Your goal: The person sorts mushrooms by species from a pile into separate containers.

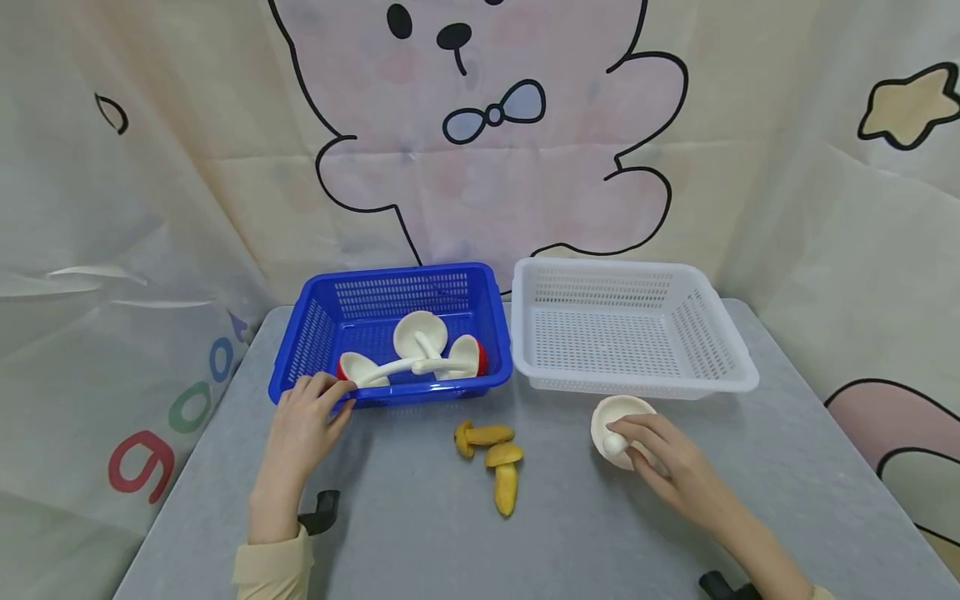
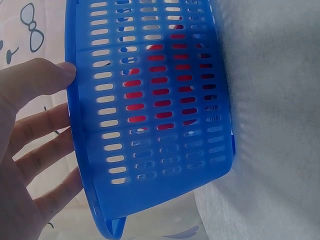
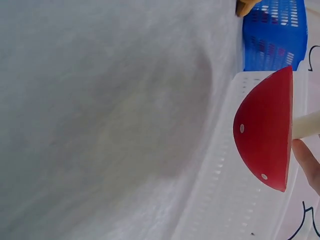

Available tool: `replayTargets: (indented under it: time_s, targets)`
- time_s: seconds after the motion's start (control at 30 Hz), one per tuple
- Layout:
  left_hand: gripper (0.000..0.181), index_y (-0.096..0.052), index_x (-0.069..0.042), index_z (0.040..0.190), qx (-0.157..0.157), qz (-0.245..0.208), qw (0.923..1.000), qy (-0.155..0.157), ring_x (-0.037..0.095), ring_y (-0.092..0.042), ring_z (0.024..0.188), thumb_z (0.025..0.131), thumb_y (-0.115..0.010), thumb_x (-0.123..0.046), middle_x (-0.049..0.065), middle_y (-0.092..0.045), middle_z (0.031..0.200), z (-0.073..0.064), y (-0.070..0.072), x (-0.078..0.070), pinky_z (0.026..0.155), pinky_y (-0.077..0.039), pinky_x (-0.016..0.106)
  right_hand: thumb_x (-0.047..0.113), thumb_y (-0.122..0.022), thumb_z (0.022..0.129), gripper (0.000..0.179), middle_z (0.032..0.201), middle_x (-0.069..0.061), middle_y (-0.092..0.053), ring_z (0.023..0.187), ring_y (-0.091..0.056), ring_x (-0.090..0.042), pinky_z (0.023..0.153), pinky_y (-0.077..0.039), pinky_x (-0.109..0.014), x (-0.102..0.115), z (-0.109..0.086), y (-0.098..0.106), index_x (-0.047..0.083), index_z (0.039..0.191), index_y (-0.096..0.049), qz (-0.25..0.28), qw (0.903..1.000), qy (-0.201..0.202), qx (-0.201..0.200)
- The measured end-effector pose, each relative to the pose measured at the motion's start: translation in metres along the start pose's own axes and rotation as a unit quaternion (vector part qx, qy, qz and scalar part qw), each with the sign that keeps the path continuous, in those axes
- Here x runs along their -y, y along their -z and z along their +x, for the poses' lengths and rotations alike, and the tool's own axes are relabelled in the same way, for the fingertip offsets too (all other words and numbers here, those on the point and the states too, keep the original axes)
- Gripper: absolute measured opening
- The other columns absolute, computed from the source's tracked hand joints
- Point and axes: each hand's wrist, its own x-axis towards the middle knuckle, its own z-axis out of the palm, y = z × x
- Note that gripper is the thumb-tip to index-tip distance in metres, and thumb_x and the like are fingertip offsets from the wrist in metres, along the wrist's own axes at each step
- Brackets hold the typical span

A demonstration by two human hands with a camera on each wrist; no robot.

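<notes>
My right hand [image 1: 671, 467] pinches the pale stem of a toy mushroom [image 1: 617, 407], its white underside turned up. The right wrist view shows its red cap [image 3: 262, 132] with white dots, low in front of the white basket. My left hand [image 1: 303, 425] holds the near rim of the blue basket [image 1: 427, 397], thumb at the rim and fingers over it. Inside that basket lie three more red-capped mushrooms [image 1: 420, 325], stems up or leaning across each other. Their red shows through the slots in the left wrist view.
Two yellow mushrooms, one lying sideways [image 1: 489, 435] and one pointing toward me [image 1: 506, 487], rest on the grey table [image 1: 420, 533] between my hands. A white basket [image 1: 637, 385] with nothing in it stands right of the blue one. A printed curtain [image 1: 225, 192] hangs behind.
</notes>
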Motion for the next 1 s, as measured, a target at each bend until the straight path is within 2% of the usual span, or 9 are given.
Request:
replayTargets:
  time_s: [0.17, 0.3, 0.37, 0.47, 0.6, 0.77, 1.0]
  targets:
    - [0.024, -0.071, -0.011, 0.101, -0.012, -0.001, 0.9999, -0.012, 0.026, -0.052, 0.086, 0.078, -0.078, -0.014, 0.007, -0.061, 0.093, 0.001, -0.002, 0.0, 0.074, -0.043, 0.044, 0.026, -0.049, 0.1, 0.032, 0.107, -0.009, -0.062, 0.108, -0.054, -0.008, 0.1, -0.036, -0.009, 0.003, 0.011, -0.003, 0.001, 0.112, -0.065, 0.046, 0.9989, -0.002, -0.01]
    - [0.023, -0.072, -0.011, 0.1, -0.015, 0.0, 0.9998, -0.015, 0.026, -0.053, 0.086, 0.078, -0.078, -0.014, 0.007, -0.062, 0.093, 0.002, -0.004, 0.0, 0.074, -0.044, 0.045, 0.006, -0.062, 0.091, 0.023, 0.109, -0.009, -0.063, 0.111, -0.056, -0.006, 0.097, -0.042, -0.011, 0.003, 0.02, -0.003, -0.003, 0.113, -0.063, 0.1, 0.9949, -0.014, -0.009]
    - [0.024, -0.071, -0.011, 0.101, -0.012, 0.001, 0.9998, -0.012, 0.027, -0.052, 0.087, 0.078, -0.078, -0.014, 0.008, -0.062, 0.093, 0.002, -0.004, 0.0, 0.075, -0.044, 0.045, -0.007, -0.066, 0.082, 0.032, 0.111, -0.01, -0.064, 0.112, -0.056, -0.005, 0.094, -0.045, -0.012, 0.004, 0.025, -0.003, -0.004, 0.114, -0.062, 0.125, 0.9919, -0.023, -0.006]
    - [0.025, -0.071, -0.011, 0.101, -0.006, 0.002, 1.0, -0.006, 0.027, -0.052, 0.087, 0.078, -0.078, -0.014, 0.008, -0.061, 0.093, 0.002, -0.003, -0.001, 0.075, -0.043, 0.044, -0.018, -0.067, 0.073, 0.046, 0.112, -0.008, -0.064, 0.112, -0.057, -0.004, 0.09, -0.048, -0.013, 0.007, 0.035, -0.003, -0.002, 0.115, -0.061, 0.13, 0.9909, -0.037, -0.001]
    - [0.025, -0.071, -0.011, 0.102, -0.001, 0.003, 1.0, -0.001, 0.027, -0.052, 0.088, 0.078, -0.078, -0.015, 0.008, -0.061, 0.094, 0.001, -0.003, -0.001, 0.077, -0.044, 0.045, -0.019, -0.067, 0.072, 0.053, 0.112, -0.002, -0.064, 0.11, -0.057, 0.0, 0.087, -0.05, -0.013, 0.011, 0.048, -0.002, 0.005, 0.119, -0.061, 0.106, 0.9919, -0.069, 0.014]
    - [0.024, -0.071, -0.011, 0.102, 0.001, 0.006, 1.0, 0.004, 0.028, -0.052, 0.089, 0.079, -0.078, -0.014, 0.008, -0.061, 0.094, 0.001, -0.003, 0.0, 0.077, -0.044, 0.045, -0.013, -0.068, 0.078, 0.052, 0.115, 0.001, -0.063, 0.109, -0.055, 0.005, 0.085, -0.052, -0.016, 0.018, 0.067, -0.003, 0.011, 0.123, -0.058, 0.086, 0.9881, -0.117, 0.05]
    - [0.024, -0.072, -0.011, 0.101, -0.002, 0.01, 1.0, 0.001, 0.027, -0.052, 0.088, 0.078, -0.078, -0.014, 0.008, -0.061, 0.094, 0.0, -0.003, 0.001, 0.076, -0.044, 0.044, -0.007, -0.069, 0.081, 0.044, 0.112, 0.0, -0.064, 0.104, -0.06, -0.004, 0.08, -0.056, -0.026, 0.022, 0.101, -0.009, 0.01, 0.121, -0.058, 0.078, 0.9878, -0.121, 0.06]
